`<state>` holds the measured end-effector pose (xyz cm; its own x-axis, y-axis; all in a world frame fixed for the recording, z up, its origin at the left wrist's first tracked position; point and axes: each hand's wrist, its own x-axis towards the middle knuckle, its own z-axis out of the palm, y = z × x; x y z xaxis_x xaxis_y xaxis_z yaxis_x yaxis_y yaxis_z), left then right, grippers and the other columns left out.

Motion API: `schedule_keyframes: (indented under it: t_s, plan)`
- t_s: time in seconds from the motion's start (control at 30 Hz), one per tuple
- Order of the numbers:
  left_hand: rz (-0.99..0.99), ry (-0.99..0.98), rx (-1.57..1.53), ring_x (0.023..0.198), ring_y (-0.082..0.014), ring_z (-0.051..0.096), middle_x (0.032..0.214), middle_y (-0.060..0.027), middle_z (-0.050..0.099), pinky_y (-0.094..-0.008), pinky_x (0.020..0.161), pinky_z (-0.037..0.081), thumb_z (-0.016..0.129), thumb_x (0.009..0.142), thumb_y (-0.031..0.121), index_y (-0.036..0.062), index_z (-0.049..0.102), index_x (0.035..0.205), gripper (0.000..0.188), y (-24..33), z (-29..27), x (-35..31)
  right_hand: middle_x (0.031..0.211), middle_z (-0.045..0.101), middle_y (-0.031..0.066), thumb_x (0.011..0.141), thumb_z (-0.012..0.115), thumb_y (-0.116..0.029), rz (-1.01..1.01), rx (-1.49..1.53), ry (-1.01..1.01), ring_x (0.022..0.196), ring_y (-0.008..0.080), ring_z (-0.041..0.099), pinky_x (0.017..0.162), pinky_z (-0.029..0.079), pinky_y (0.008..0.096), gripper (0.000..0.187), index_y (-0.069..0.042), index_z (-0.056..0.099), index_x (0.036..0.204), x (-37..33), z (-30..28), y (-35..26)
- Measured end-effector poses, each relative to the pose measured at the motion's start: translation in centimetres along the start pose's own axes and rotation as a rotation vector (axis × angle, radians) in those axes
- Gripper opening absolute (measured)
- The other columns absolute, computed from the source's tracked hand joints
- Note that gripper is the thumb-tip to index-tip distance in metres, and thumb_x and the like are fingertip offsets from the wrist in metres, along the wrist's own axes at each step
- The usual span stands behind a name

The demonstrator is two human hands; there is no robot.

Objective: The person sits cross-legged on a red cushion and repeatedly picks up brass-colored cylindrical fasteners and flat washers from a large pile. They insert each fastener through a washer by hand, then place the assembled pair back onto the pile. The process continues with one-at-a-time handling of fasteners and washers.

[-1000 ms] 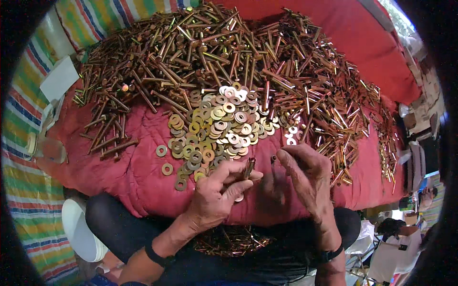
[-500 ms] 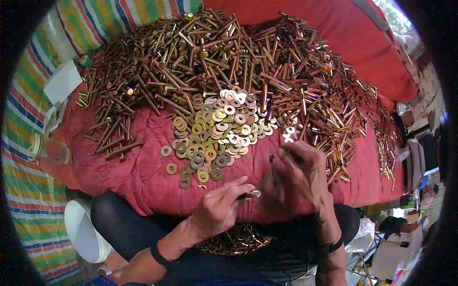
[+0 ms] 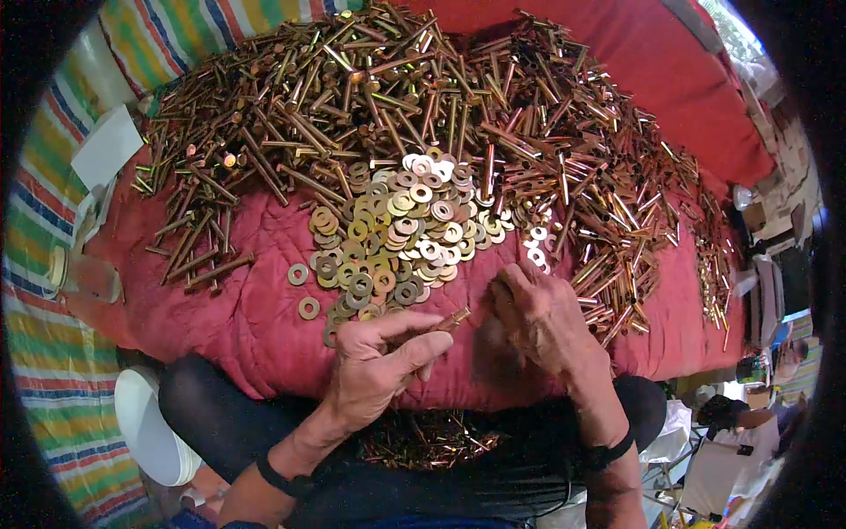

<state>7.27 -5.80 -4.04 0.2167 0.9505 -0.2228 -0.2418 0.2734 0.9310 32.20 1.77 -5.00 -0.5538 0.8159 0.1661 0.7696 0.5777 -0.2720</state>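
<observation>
**Inspector:** How many hands, and what did each hold?

**Recorder:** Two. The left hand (image 3: 379,357) had thumb and fingers pinched on one brass bolt (image 3: 451,319), above the near edge of the red quilt (image 3: 247,317). The right hand (image 3: 538,317) rested knuckles-up just beside it; its finger state could not be told.

**Inspector:** Stock?

**Recorder:** One heap of washers (image 3: 401,234) and one larger heap of bolts (image 3: 458,106), both too many to count. Two washers lay apart at the left. One white bowl (image 3: 145,423) sat beside the knee.

The left hand (image 3: 379,366) hides most of the brass bolt (image 3: 453,318) it grips, only the tip showing. At lower centre, the heap of bolts in the lap (image 3: 427,438) sits half hidden behind the red cushion's (image 3: 256,326) edge, too dim to tell apart.
</observation>
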Motion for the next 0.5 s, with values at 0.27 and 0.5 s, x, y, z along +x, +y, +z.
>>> schedule_keyframes:
  t_s: [0.27, 0.5]
  plan:
    - [-0.045, 0.058, -0.095, 0.058, -0.0037, 0.055, 0.072, -0.0003, 0.066, -0.0216, 0.047, 0.035, 0.076, 0.098, 0.013, -0.0027, 0.076, 0.113, 0.021, 0.1, -0.1, -0.1, 0.094, 0.061, 0.0141, 0.095, 0.066, -0.004, 0.258, 0.779, -0.138, 0.084, 0.0267, 0.07, 0.072, 0.055, 0.0409, 0.033, 0.004, 0.065, 0.127, -0.8, -3.1, -1.7]
    - [-0.052, 0.047, -0.156, 0.056, -0.0041, 0.056, 0.071, -0.0006, 0.066, -0.0207, 0.045, 0.034, 0.076, 0.098, 0.012, -0.0039, 0.076, 0.111, 0.021, 0.1, -0.2, -0.1, 0.097, 0.07, 0.0092, 0.104, 0.065, -0.008, 0.458, 1.213, -0.076, 0.089, 0.0199, 0.075, 0.078, 0.059, 0.0304, 0.029, 0.006, 0.066, 0.129, -0.5, -3.5, -3.9]
